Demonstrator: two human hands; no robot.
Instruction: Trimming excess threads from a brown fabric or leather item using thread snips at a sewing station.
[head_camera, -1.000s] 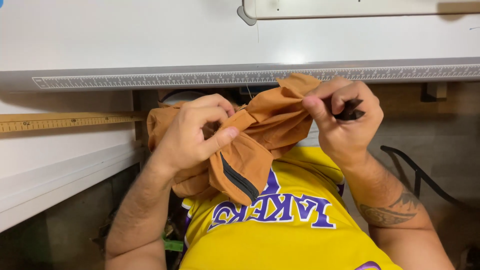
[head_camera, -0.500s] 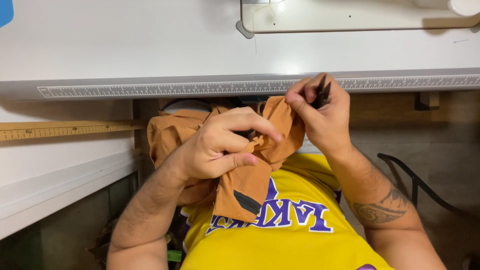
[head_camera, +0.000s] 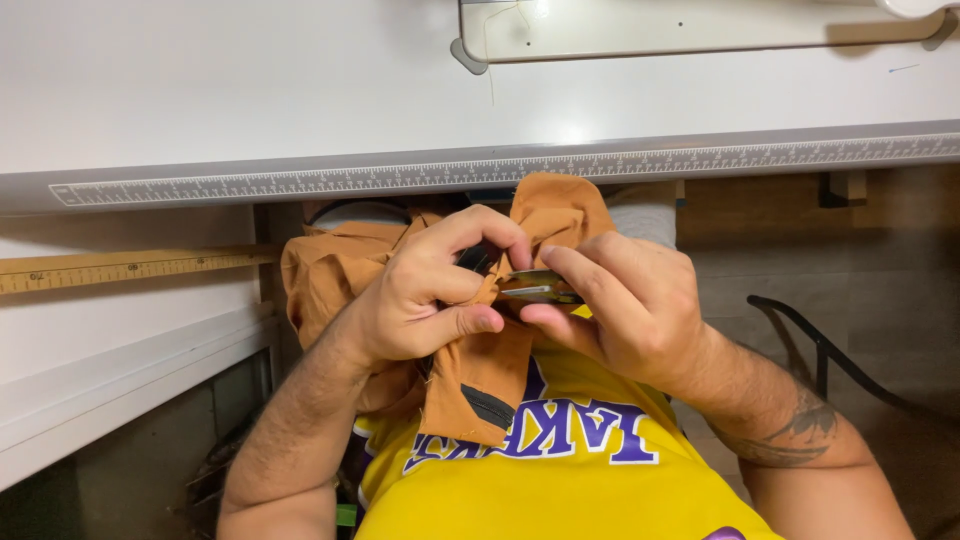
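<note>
Brown garment (head_camera: 480, 370) sits at centre frame, bunched in your lap below the edge of the white table (head_camera: 300, 90). Your left hand (head_camera: 420, 295) is closed on a fold of it, thumb pressed across the cloth, with a dark part, perhaps a zipper pull, just showing between the fingers. Your right hand (head_camera: 620, 305) is closed on a small metal snipping tool (head_camera: 535, 290), its tip pointing toward frame left and touching the fold beside the left fingertips. The tool's long axis runs roughly level across the frame. Both hands meet at the same spot; neither is clearly nearer. The fabric is rust-brown and creased, with a short dark zipper (head_camera: 488, 407) on the flap hanging over your yellow jersey (head_camera: 560, 490).
</note>
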